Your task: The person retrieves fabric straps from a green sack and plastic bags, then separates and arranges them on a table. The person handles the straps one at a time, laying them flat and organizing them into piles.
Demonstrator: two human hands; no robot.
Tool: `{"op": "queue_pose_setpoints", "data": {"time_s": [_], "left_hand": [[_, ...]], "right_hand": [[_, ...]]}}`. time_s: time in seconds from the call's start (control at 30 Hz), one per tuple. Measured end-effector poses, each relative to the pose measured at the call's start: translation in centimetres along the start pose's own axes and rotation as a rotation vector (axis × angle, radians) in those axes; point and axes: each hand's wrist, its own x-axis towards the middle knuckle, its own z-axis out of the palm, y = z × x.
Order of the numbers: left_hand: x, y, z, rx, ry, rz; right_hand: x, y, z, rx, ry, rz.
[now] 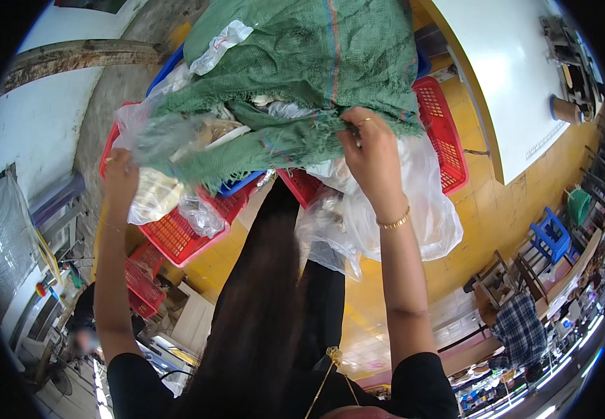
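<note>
One green woven sack (358, 52) is seen, top centre, its mouth spread between two bare hands. Frayed green edge of the sack is pinched between thumb and fingers of the right hand (374, 150); one ring and one gold bracelet (393, 220) are worn on that side. Left hand (121, 173) is placed at the sack's left corner, fingers curled; its fingertips are blurred, so whether anything is gripped cannot be told.

At least two red baskets are counted by the sack: one right (450, 136), one below left (184, 234); both rigid plastic, perforated, slope-sided. Two larger clear bags are noted: one thin, crinkled, pale-filled bag (421, 202) below the sack's right side, one cream-filled bag (154, 195) below its left corner. Sack weave is coarse, creased, with thin coloured stripes; whitish and tan pieces are partly exposed in its mouth.

Right of the sack, one smooth white tabletop (508, 70) is seen; farther right and lower, one blue plastic stool (551, 234).
</note>
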Motion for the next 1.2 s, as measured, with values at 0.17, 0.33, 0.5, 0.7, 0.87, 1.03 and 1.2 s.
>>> {"op": "queue_pose_setpoints", "data": {"time_s": [0.17,0.33,0.5,0.7,0.87,1.03,1.2], "left_hand": [[-3.3,13.9,1.6,-0.168,0.325,0.117],[-8.6,23.5,9.2,-0.716,-0.258,0.164],[-5.5,29.7,23.8,-0.881,-0.195,0.177],[-7.5,26.6,21.6,-0.806,-0.371,0.066],[-10.4,26.2,7.4,-0.846,-0.741,-0.157],[-11.9,22.3,9.1,-1.345,-0.959,-0.189],[-9.9,19.4,10.0,-1.941,-0.966,0.441]], "right_hand": [[1.7,2.9,0.9,-0.067,0.06,-0.066],[2.7,0.9,0.2,-0.124,0.091,-0.192],[1.5,-1.3,-0.6,-0.064,0.108,-0.146],[0.9,-1.0,-1.9,-0.101,0.03,-0.13],[-1.4,-0.3,-2.9,-0.108,-0.054,-0.032],[-4.1,0.9,-3.3,-0.113,-0.101,0.077],[-6.0,2.1,-3.4,-0.108,-0.226,0.127]]}}
